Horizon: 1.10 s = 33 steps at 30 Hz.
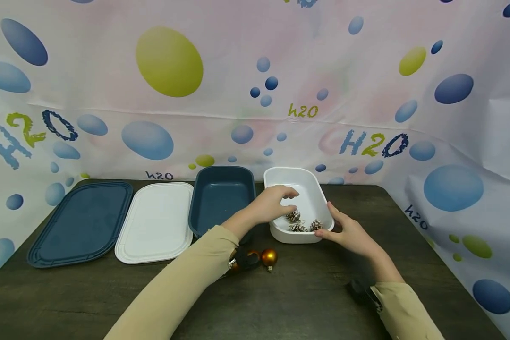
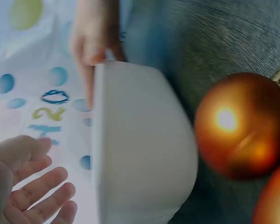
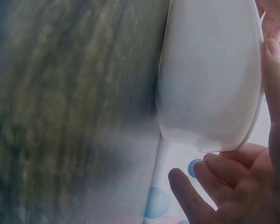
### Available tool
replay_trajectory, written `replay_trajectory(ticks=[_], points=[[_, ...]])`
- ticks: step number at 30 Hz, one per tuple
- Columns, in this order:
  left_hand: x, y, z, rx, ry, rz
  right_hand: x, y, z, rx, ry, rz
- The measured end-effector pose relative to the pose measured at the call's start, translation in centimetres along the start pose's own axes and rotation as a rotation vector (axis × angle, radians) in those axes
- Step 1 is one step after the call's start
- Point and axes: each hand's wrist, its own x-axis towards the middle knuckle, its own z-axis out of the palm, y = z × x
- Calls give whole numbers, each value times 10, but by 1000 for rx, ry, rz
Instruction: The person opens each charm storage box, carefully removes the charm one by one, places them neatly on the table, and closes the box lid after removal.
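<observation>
Two bare hands at a white plastic bin point(image 1: 295, 237) here. Left hand point(image 1: 272, 204) is over the bin's left side, thumb and fingers well apart with a loose bend to them, and it's not holding anything. Right hand point(image 1: 350, 231) has hold of the bin's near right corner, thumb at the rim and the nearer fingers against the outer wall; its other fingers are just kinda spread out in the wrist view.

Three pinecones point(image 1: 298, 227) with whitish tips sit inside, all bunched at the near end. Just in front and a bit left, an orange-gold bauble point(image 1: 269, 258) lies on the dark wood-look tabletop point(image 1: 306, 293), with a second one right by it, partly blocked by the left wrist.

Further left it's a dark blue bin point(image 1: 223, 196), then a white lid point(image 1: 155, 222), then a dark blue lid point(image 1: 82, 222). Bubble-print "H2O" backdrop point(image 1: 255, 28) behind everything.
</observation>
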Motion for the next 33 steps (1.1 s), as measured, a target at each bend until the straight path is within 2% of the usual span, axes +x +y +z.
replay_trajectory(ticks=[4, 7, 10, 14, 16, 28, 33], points=[[14, -2, 15, 71, -53, -33, 0, 1, 1, 5, 1, -7], [19, -5, 25, 140, -86, -101, 0, 3, 3, 10, 0, -13], [21, -9, 34, 252, -99, -154, 0, 3, 4, 15, 0, -14], [23, -14, 43, 397, -96, -161, 0, 2, 3, 11, 6, -17], [24, -15, 45, 439, -97, -159, 0, 2, 2, 5, 7, -16], [25, -14, 50, 534, -43, -147, 0, 0, 0, 9, 3, -13], [24, -13, 50, 513, -33, -140, -1, 1, 1, 4, 5, -2]])
